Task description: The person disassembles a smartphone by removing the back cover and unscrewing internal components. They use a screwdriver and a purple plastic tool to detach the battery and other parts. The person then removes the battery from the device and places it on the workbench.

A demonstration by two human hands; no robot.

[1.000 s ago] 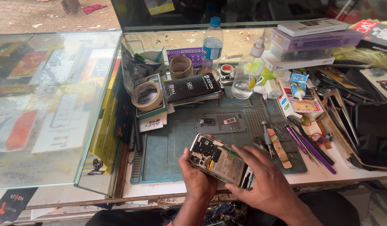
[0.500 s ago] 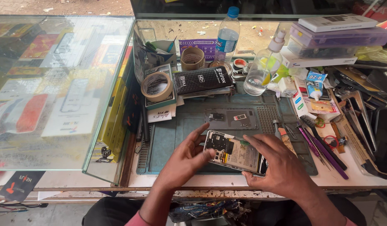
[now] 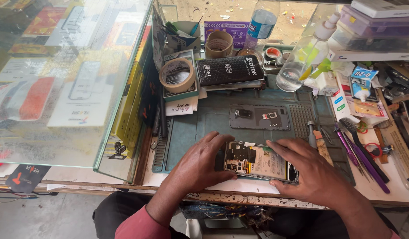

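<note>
Opened phone [image 3: 259, 161], back cover off and internals exposed, lies flat at the near edge of the green work mat [image 3: 204, 121]. Left hand [image 3: 200, 166] and right hand [image 3: 312, 175] clasp its ends, fingers curled. Detached panel [image 3: 259, 117] sits behind; reassembly apparently outstanding

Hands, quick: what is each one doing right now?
Left hand: closed on the left end of the opened phone, which lies on the repair mat.
Right hand: closed on the phone's right end.
</note>
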